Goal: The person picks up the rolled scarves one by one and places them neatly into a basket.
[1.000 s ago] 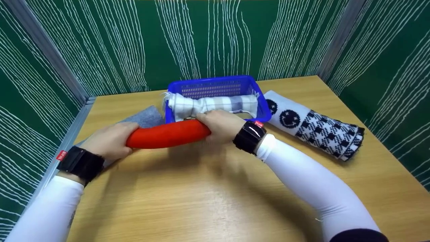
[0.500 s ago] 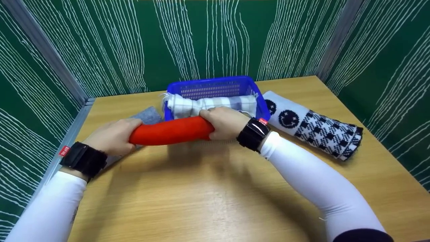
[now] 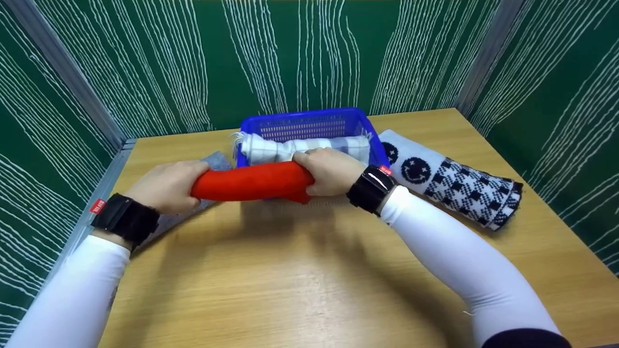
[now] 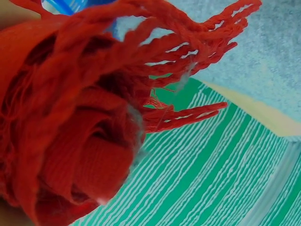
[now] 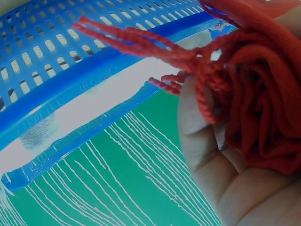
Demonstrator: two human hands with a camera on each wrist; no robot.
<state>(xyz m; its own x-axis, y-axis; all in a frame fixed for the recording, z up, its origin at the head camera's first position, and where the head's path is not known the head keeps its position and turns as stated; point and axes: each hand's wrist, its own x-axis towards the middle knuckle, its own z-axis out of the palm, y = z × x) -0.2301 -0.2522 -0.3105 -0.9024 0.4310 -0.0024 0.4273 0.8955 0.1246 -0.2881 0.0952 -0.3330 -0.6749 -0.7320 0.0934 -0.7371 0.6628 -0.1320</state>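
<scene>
A rolled red scarf (image 3: 251,181) with twisted fringe is held level above the table, just in front of the blue basket (image 3: 302,116). My left hand (image 3: 169,187) grips its left end and my right hand (image 3: 331,171) grips its right end. In the left wrist view the scarf's spiral end (image 4: 89,155) shows, fringe hanging loose. The right wrist view has fingers (image 5: 197,146) curled round the other rolled end (image 5: 263,108), close to the basket's slotted wall. Inside the basket lies a rolled plaid scarf (image 3: 309,146), partly hidden behind the red one.
A rolled black-and-white scarf (image 3: 445,181) with smiley faces lies right of the basket. A grey folded or rolled cloth (image 3: 217,162) lies on the left, partly under my left hand. Green walls with white lines (image 3: 309,58) close off the back and sides of the wooden table (image 3: 309,290).
Both hands have moved slightly up and to the right in the head view, carrying the red scarf toward the basket. The scarf now covers more of the basket's front.
</scene>
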